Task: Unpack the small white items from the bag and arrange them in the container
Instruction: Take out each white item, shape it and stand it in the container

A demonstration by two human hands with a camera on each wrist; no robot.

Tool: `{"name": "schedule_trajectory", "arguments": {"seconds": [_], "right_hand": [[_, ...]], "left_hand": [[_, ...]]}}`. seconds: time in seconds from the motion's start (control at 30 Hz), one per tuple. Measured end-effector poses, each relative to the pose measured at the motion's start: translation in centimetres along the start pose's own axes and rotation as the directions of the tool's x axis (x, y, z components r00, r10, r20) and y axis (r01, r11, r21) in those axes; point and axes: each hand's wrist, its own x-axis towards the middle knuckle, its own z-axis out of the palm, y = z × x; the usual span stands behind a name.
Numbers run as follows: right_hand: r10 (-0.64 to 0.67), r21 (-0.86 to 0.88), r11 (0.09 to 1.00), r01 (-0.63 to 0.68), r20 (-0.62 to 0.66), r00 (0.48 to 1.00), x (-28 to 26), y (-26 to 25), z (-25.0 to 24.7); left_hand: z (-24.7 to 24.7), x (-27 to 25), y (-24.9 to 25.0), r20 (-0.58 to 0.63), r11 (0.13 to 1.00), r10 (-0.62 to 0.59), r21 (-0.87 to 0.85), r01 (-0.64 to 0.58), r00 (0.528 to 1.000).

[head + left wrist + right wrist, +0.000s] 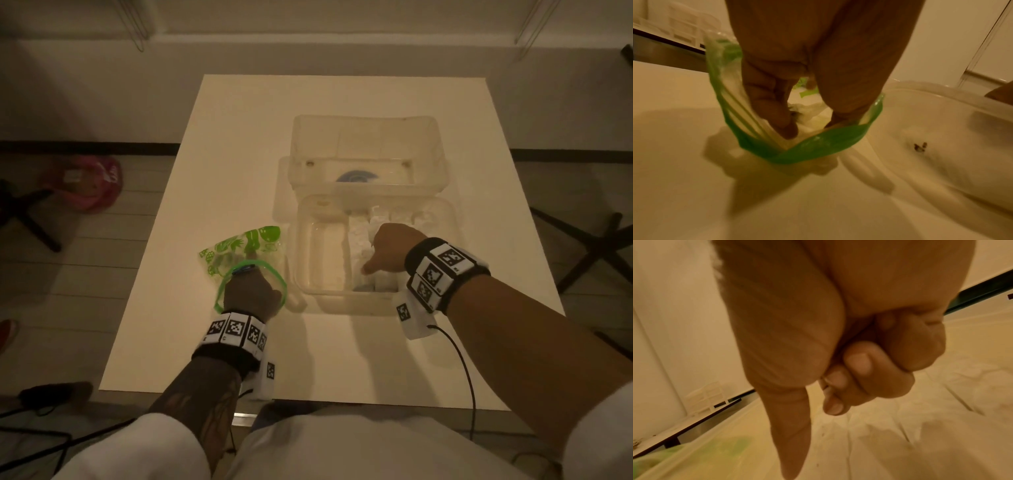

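A clear zip bag (243, 251) with green prints and a green rim lies left of the near clear container (308, 240). My left hand (251, 291) is inside the bag's mouth (818, 146). A crumpled white item (809, 110) sits between its finger and thumb; a grip on it is unclear. My right hand (387, 250) is inside the container, over rows of small white items (359, 240) packed in its right half. Its fingers (859, 363) are curled into the palm with nothing visible in them, and its thumb (789, 426) points down at the white items (920, 418).
A second clear tub (366, 150) with a blue object (352, 178) inside stands just behind the container. A black cable (462, 370) trails off my right wrist over the table's near edge. A pink bag (85, 181) lies on the floor to the left, and chair legs (599, 246) stand to the right.
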Motion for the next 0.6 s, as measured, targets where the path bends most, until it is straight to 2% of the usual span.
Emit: {"name": "schedule_trajectory", "arguments": {"seconds": [0.13, 0.23, 0.37, 0.4, 0.5, 0.53, 0.6], "right_hand": [[-0.004, 0.004, 1.000, 0.004, 0.002, 1.000, -0.2, 0.0, -0.1], [-0.009, -0.003, 1.000, 0.009, 0.008, 1.000, -0.6, -0.2, -0.3], [-0.028, -0.003, 1.000, 0.028, 0.009, 1.000, -0.8, -0.2, -0.8], [-0.034, -0.004, 0.999, 0.034, 0.011, 0.999, -0.9, -0.2, -0.9], [-0.058, 0.004, 0.998, 0.058, 0.022, 0.998, -1.3, -0.4, -1.2], [-0.070, 0.005, 0.998, 0.070, 0.028, 0.997, -1.4, -0.4, -1.3], [-0.101, -0.007, 0.995, 0.101, 0.041, 0.994, -1.9, -0.6, -1.4]], "left_hand": [[-0.2, 0.9, 0.2, 0.007, 0.997, 0.072, -0.013, -0.072, 0.997], [-0.2, 1.1, -0.2, 0.015, 0.993, 0.037, -0.109, -0.035, 0.999], [-0.2, 1.4, -0.1, 0.143, 0.998, 0.045, 0.034, -0.050, 0.989], [-0.2, 1.4, -0.1, 0.135, 0.996, 0.041, 0.076, -0.051, 0.990], [-0.1, 1.0, -0.5, 0.090, 0.998, 0.058, 0.013, -0.060, 0.994], [-0.3, 0.9, -0.5, 0.111, 0.999, 0.048, 0.019, -0.051, 0.993], [-0.4, 1.1, -0.6, 0.076, 0.997, 0.065, 0.043, -0.068, 0.995]]}}
